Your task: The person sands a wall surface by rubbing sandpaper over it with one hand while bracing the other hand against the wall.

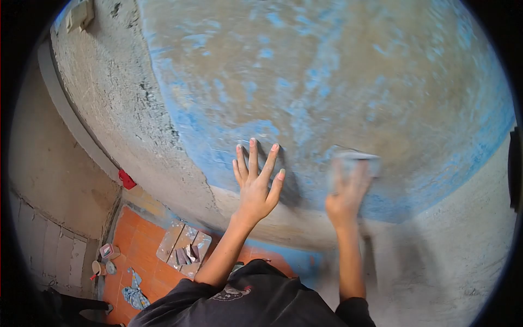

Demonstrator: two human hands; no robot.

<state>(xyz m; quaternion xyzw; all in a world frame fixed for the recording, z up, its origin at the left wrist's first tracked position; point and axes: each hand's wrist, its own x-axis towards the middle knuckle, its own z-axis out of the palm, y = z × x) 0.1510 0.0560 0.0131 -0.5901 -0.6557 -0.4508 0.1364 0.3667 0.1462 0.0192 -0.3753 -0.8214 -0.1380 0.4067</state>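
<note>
Fingers spread, my left hand (255, 188) rests against the wall (348, 71), which has patchy blue paint over grey-brown plaster. To its right, my right hand (343, 199) presses a flat grey sheet of sandpaper (370, 162) to the same wall. Motion smears that hand and the sheet, so their details are blurred. Both hands are near the lower edge of the blue-painted area.
Below on the orange tiled floor (131, 240) stands a low, paint-spattered stool (169, 240) with several scrapers on it. A blue patterned cloth (135, 291), small tubs (99, 267) and a red cloth (127, 179) are at left. Another person's dark-clothed leg (76, 303) shows bottom left.
</note>
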